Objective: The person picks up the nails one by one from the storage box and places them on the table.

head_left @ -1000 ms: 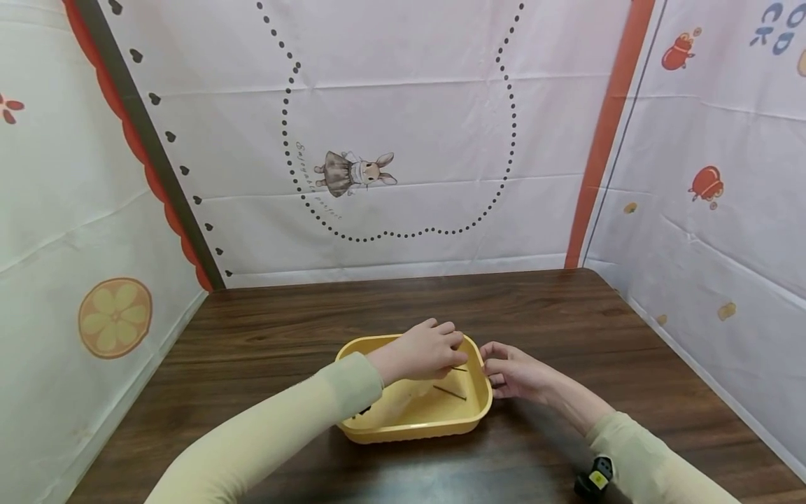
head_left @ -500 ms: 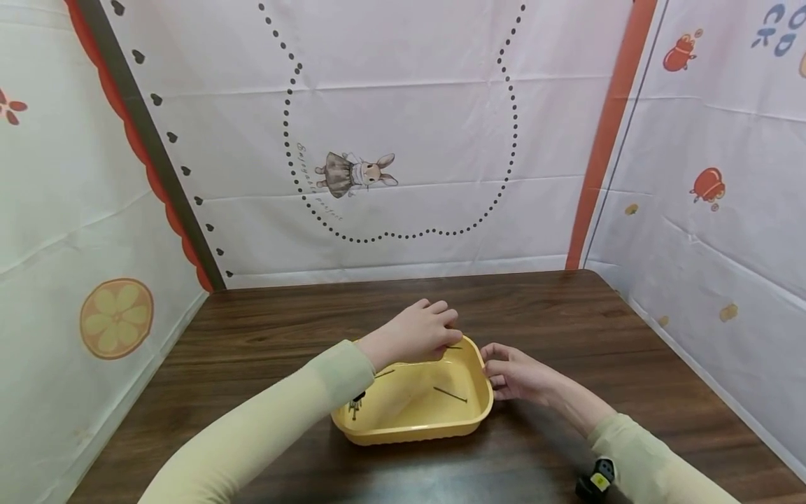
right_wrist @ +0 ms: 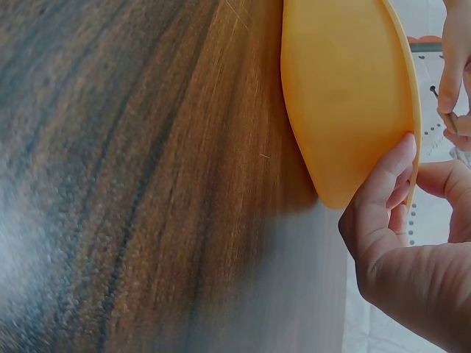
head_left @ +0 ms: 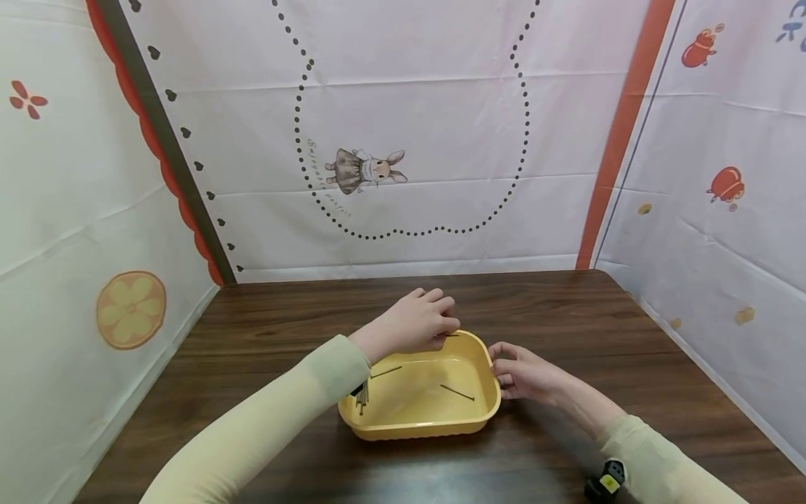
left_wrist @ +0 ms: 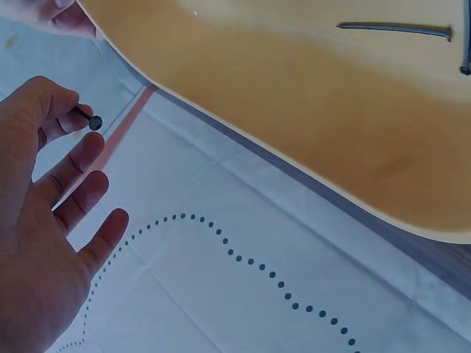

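My left hand (head_left: 411,320) is raised over the far rim of a yellow plastic tray (head_left: 422,430). Between thumb and index finger it pinches a dark nail (left_wrist: 90,118), whose round head shows in the left wrist view; the other fingers are spread. My right hand (head_left: 530,375) grips the tray's right end, thumb at the rim and fingers against the outer wall (right_wrist: 346,88). Inside the tray, a single nail (head_left: 457,393) lies to the right and another (head_left: 386,372) to the left. Several more nails (head_left: 362,397) are bunched at the left end, partly hidden by my left sleeve.
The tray stands on a dark wood-grain table (head_left: 283,315). White printed cloth (head_left: 415,126) hangs behind the table and along both sides. A black device with a yellow label (head_left: 608,483) is at my right wrist.
My left hand has risen from inside the tray toward its far rim, carrying the nail, and uncovered the nails at the left. The right hand keeps its grip. The head view has shifted slightly.
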Demonstrator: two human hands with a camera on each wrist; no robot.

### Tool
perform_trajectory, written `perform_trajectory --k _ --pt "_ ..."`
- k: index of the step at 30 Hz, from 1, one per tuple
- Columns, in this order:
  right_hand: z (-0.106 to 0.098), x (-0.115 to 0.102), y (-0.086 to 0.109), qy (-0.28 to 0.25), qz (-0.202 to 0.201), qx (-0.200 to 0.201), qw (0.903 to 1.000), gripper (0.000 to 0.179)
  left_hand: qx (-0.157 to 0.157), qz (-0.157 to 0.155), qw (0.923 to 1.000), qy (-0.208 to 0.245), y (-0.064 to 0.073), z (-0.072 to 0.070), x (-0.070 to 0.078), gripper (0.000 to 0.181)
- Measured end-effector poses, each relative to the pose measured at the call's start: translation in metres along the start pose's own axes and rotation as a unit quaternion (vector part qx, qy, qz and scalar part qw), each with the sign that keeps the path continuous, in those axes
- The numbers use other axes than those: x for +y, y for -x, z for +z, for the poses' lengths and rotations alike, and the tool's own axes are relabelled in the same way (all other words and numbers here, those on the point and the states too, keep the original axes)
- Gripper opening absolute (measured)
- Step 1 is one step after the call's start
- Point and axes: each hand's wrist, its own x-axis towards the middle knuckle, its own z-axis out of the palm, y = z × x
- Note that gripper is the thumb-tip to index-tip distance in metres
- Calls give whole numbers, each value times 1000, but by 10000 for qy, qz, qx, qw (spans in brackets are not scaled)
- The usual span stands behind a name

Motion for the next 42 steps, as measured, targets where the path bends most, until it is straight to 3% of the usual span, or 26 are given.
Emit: perform_trajectory --k 5,27,42 --pt "-2 1 0 -2 2 4 10000 25 -11 -110 9999 -18 7 -2 -2 4" --pt "1 -2 4 19 -56 -31 10000 26 499 -460 9974 234 46 -10 -19 13" --pt "1 -2 4 -19 -100 -163 9998 24 350 -1269 9897 565 101 -11 -29 20"
